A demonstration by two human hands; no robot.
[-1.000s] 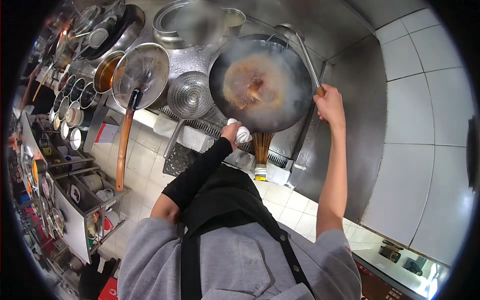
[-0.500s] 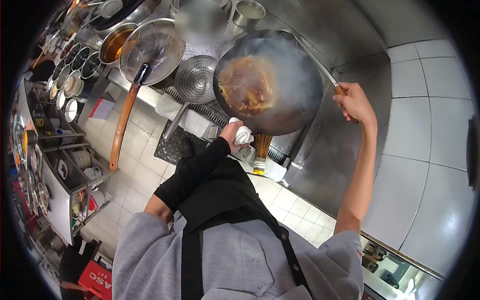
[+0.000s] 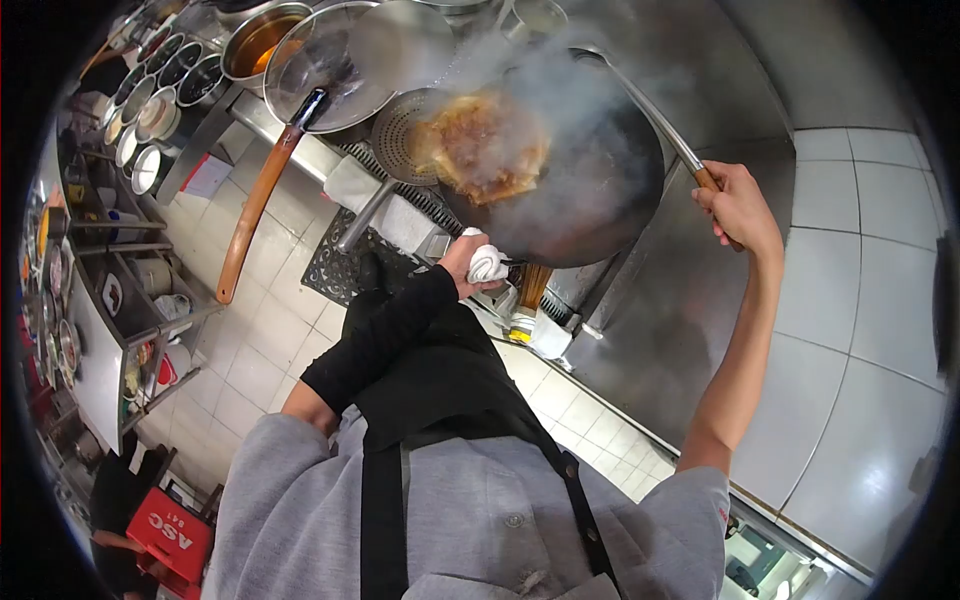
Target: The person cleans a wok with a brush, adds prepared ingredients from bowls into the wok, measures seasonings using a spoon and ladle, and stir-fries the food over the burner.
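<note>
My left hand [image 3: 467, 265] grips a folded white cloth [image 3: 487, 265] against the near edge of a dark wok [image 3: 610, 225]. A flat, browned piece of food [image 3: 487, 150] hangs over the wok's left side and overlaps the skimmer in this view. Smoke covers much of the wok's inside. My right hand [image 3: 740, 208] is closed round the wooden handle of a long metal-shafted cooking utensil [image 3: 660, 118]. Its shaft slants up to the wok's far rim, where the working end is hard to see in the smoke.
Left of the wok lies a perforated skimmer [image 3: 400, 135], beside a wooden-handled strainer [image 3: 335, 80] and a pot of orange liquid [image 3: 258, 45]. A bamboo brush [image 3: 532, 290] stands at the stove's front. Another person's arm [image 3: 120, 540] shows by a red crate [image 3: 170, 535].
The food has shifted from inside the wok toward its left rim, over the skimmer. Smoke has spread. Both hands keep their holds, and the utensil has swung slightly up and away.
</note>
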